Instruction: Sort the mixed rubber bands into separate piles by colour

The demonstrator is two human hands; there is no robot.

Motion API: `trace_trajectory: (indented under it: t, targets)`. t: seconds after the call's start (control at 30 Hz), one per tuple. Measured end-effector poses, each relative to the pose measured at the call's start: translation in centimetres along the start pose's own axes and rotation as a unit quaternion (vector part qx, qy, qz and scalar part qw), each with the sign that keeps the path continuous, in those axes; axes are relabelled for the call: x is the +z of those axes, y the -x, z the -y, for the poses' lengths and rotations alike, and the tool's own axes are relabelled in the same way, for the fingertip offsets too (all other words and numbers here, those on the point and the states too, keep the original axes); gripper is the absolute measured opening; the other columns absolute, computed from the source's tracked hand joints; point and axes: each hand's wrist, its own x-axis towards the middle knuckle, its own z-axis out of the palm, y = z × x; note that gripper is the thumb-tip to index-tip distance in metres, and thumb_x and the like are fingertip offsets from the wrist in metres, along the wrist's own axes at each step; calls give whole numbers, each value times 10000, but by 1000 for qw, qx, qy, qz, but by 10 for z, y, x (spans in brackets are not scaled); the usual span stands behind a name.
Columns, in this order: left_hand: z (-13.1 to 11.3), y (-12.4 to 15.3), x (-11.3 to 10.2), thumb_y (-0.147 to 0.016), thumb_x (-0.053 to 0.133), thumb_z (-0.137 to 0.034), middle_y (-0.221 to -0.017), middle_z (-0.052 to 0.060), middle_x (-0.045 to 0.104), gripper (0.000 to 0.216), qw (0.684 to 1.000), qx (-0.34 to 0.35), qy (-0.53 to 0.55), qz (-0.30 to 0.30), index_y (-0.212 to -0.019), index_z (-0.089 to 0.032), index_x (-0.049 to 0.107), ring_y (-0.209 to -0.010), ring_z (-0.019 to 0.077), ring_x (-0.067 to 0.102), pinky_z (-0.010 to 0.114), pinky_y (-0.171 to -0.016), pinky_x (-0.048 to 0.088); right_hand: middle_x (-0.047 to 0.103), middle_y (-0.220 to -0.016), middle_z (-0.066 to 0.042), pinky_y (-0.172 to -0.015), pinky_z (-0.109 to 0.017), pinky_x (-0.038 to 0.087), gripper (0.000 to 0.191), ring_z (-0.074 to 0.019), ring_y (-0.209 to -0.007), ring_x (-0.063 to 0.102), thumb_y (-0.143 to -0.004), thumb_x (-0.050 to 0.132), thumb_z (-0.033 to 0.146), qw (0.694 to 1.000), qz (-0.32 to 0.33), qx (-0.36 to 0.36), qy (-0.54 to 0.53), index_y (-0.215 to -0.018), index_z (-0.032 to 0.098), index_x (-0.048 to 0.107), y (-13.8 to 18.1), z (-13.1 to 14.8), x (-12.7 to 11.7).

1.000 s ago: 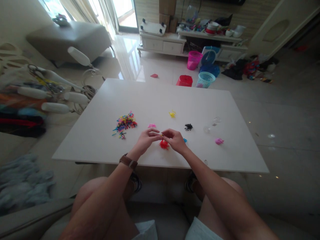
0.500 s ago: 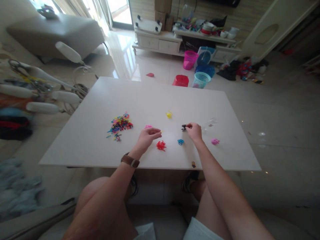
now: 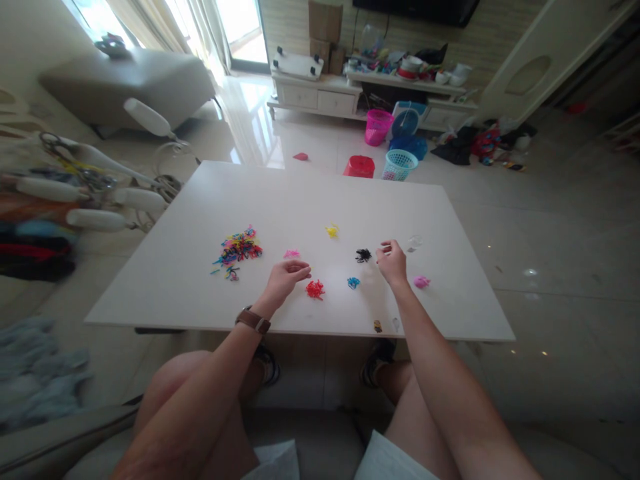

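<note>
My left hand [image 3: 286, 280], a watch on its wrist, is closed in a pinch just left of the red pile of small rubber bands [image 3: 315, 289]. A tiny yellow bit, apparently a rubber band [image 3: 311, 269], shows at its fingertips. Behind that hand lies a pink pile [image 3: 292, 254]. My right hand [image 3: 391, 260] hovers right of the black rubber bands [image 3: 363, 255], its fingers parted and holding nothing I can see. Blue bands [image 3: 354, 283] and yellow bands [image 3: 332, 231] form two more little heaps. To the left spreads a mixed multicoloured heap [image 3: 240, 249].
A pink lump [image 3: 421, 282] and a clear plastic item [image 3: 415, 243] lie on the right of the white table [image 3: 165, 280]. Near its front edge is a small figure [image 3: 377, 326]. Baskets, including a light-blue one [image 3: 400, 165], stand on the floor beyond.
My right hand has let go at the black pile and drawn off to the right, its fingers parting. The left hand stays pinched near the red pile. The camera view has shifted slightly.
</note>
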Motion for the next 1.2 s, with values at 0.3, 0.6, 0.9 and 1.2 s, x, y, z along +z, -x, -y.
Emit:
trace_trajectory:
  t: [0.3,0.6,0.9,1.2]
  targets:
    - [4,-12,13,-575,873,-363,-762,84,735,361,998,46,-31,-38,-806,-135,715,-756,207,707,367,-804,542,687,-870,-8,-649,-280,460,217,-156,-675,592,-787,584,296,992,106,-53,-34,-991,231,617,28,22,-5]
    - [2,-147,66,-714,722,-220,-808,92,757,122,962,120,-218,-112,-818,-168,760,-804,220,695,353,-819,513,693,-916,-3,-670,-296,472,222,-134,-614,567,-783,583,265,984,161,-75,-28,-1000,241,623,34,18,3]
    - [21,-206,90,-844,589,-186,-1122,180,683,230,882,216,-410,-83,-1001,-132,749,-1116,307,593,425,-994,432,694,-927,-29,-637,-311,506,225,-150,-617,594,-795,587,293,979,187,-55,-61,-1007,238,638,36,13,-13]
    - [12,-186,78,-889,490,-167,-1148,131,670,288,841,256,-475,40,-1019,-176,747,-1102,272,573,403,-1030,403,695,-921,-33,-623,-314,507,222,-148,-613,594,-798,588,298,975,201,-73,-68,-1002,225,634,37,15,-8]
